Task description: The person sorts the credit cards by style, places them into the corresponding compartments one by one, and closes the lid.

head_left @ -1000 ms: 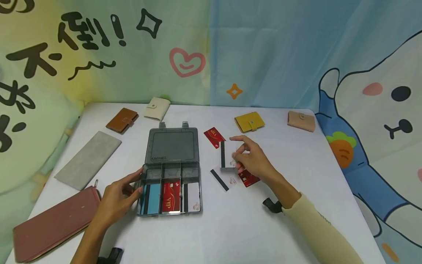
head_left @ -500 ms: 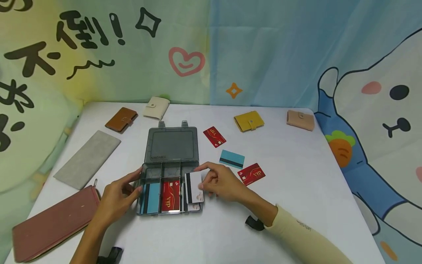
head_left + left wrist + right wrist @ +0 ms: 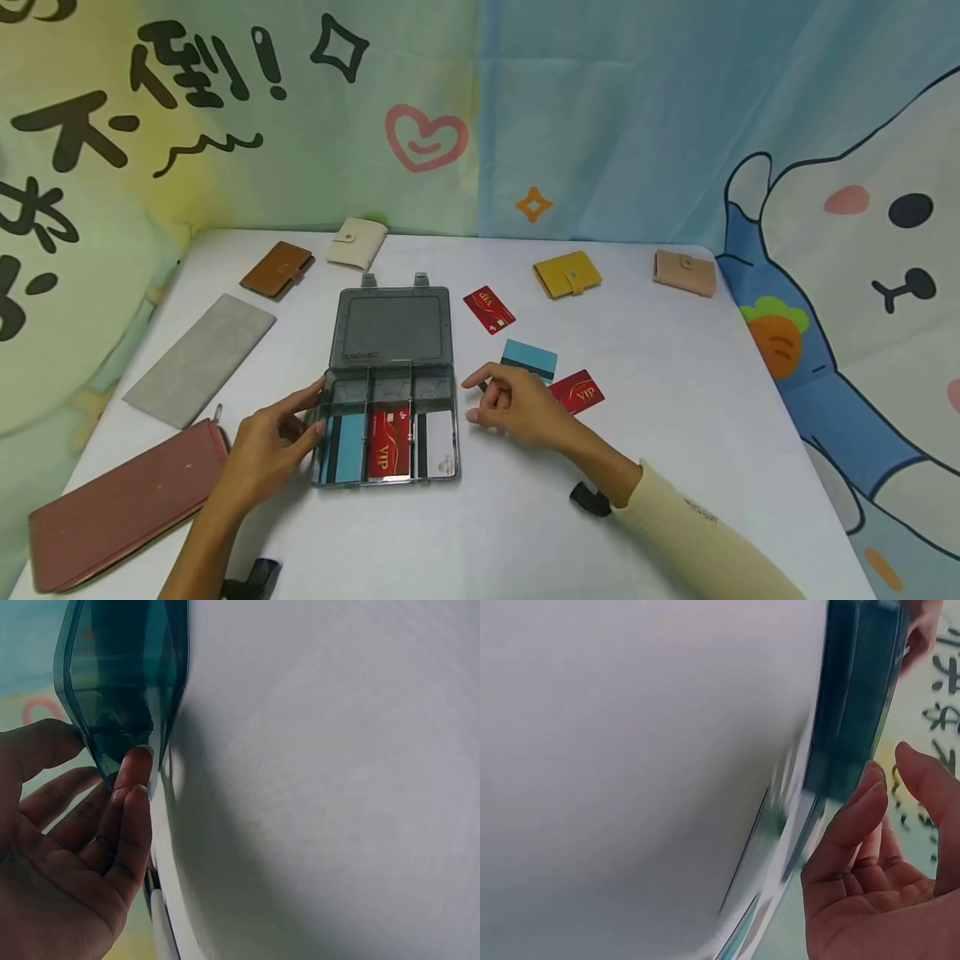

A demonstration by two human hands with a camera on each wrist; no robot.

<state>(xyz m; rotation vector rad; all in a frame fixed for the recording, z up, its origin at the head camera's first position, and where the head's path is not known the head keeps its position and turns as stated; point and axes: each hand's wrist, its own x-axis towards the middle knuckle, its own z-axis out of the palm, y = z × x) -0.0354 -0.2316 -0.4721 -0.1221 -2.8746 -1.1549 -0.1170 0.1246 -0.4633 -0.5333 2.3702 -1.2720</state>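
Observation:
A grey translucent plastic box [image 3: 386,385] lies with its lid raised. Its front compartments hold a blue card [image 3: 348,447], a red VIP card [image 3: 389,443] and a white card with a black stripe [image 3: 439,442]. My left hand [image 3: 270,450] grips the box's left side between thumb and fingers; the left wrist view shows its fingertips against the box wall [image 3: 112,682]. Beside the box's right edge, my right hand [image 3: 521,407] hovers with loosely bent fingers, holding nothing. Behind that hand lie another blue card [image 3: 528,357] and a red card [image 3: 577,392]; a dark stripe end peeks out by its fingers.
Farther back lies a red VIP card [image 3: 489,310]. Along the rear are brown [image 3: 277,270], cream [image 3: 356,242], yellow [image 3: 567,275] and pink [image 3: 684,273] wallets. At the left lie a grey flat wallet [image 3: 201,360] and a long maroon wallet [image 3: 129,508].
My right hand carried a white striped card left to the box's front right compartment, let it go there, and drew back to the right. The left hand stays on the box.

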